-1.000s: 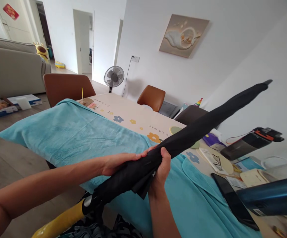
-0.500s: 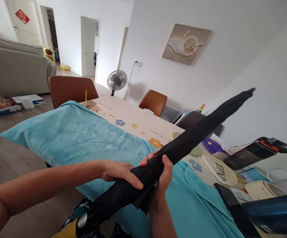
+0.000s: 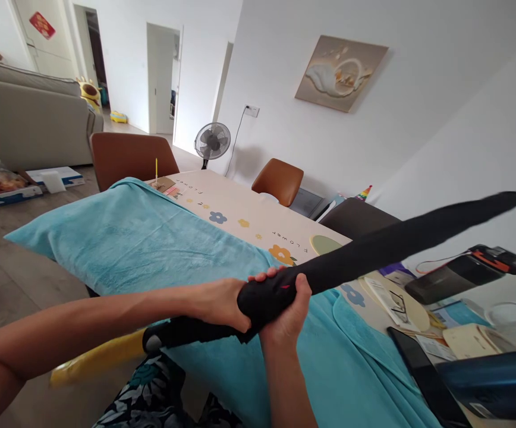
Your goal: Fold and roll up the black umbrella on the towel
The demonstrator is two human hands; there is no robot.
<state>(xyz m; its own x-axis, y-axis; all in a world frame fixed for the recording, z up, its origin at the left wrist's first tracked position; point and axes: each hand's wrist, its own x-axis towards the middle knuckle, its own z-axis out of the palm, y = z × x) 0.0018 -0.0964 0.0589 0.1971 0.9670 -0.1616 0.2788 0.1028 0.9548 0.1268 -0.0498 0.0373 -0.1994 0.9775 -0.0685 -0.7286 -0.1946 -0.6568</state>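
Observation:
A closed black umbrella with a yellow handle slants across the view, its tip up at the right. My left hand is closed on the folded fabric near the middle, thumb pressed on it. Just to the right, my right hand wraps round the umbrella from below, its fingertips showing above the cloth. A small red mark shows on the black fabric between the hands. Beneath lies a light blue blanket, spread over the near side of the table.
The table has a flower-print top. A dark bottle, a blue bottle, a tablet and glasses sit at the right. Brown chairs and a fan stand beyond.
The umbrella has turned to lie flatter, its tip moving right and down and its handle swinging left. Both hands stay on it, and the left hand has wrapped further round the fabric.

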